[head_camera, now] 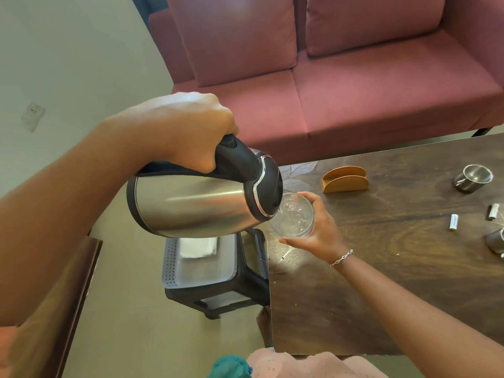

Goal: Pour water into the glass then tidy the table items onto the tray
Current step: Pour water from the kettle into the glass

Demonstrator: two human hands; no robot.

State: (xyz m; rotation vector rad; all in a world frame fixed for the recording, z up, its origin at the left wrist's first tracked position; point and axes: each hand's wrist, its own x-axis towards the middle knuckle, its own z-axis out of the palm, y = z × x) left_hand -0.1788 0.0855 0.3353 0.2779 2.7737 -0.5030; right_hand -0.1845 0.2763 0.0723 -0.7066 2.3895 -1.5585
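My left hand [188,132] grips the black handle of a steel kettle [196,205], which is tipped far over with its spout at the rim of a clear glass [293,216]. Water lies in the glass. My right hand [319,227] is wrapped around the glass from the right, near the left edge of the dark wooden table [381,268]. A grey perforated tray [199,263] rests on a black stool [226,293] left of the table, partly hidden by the kettle.
On the table lie an orange napkin holder [345,180], a steel cup [473,177], two batteries [453,221] [493,211] and another steel piece [496,241] at the right edge. A pink sofa [354,91] stands behind. Wooden furniture [54,304] is at the left.
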